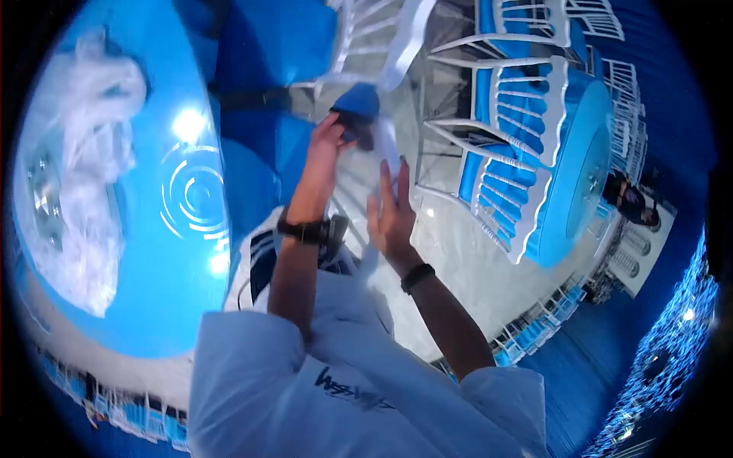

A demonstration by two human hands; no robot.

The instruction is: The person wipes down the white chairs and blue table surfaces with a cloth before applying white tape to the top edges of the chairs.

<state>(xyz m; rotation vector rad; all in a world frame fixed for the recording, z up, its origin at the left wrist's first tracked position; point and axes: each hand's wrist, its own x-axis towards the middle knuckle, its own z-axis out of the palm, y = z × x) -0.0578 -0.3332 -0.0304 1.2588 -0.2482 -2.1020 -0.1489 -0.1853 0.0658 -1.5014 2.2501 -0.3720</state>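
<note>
Two-handed, apparently mid-handling: gripping a blurred, dark-grey object (357,133) in left fingers (328,125), holding right fingers (387,188) slightly apart beside a slim white strip (388,142); next, probably needing steadiness.

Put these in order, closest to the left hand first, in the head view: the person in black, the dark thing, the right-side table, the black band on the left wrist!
From the left hand:
1. dark thing: right at its fingers
2. black band: on the same arm's wrist
3. table: off right, behind chairs
4. person: far right, beyond the table
</note>
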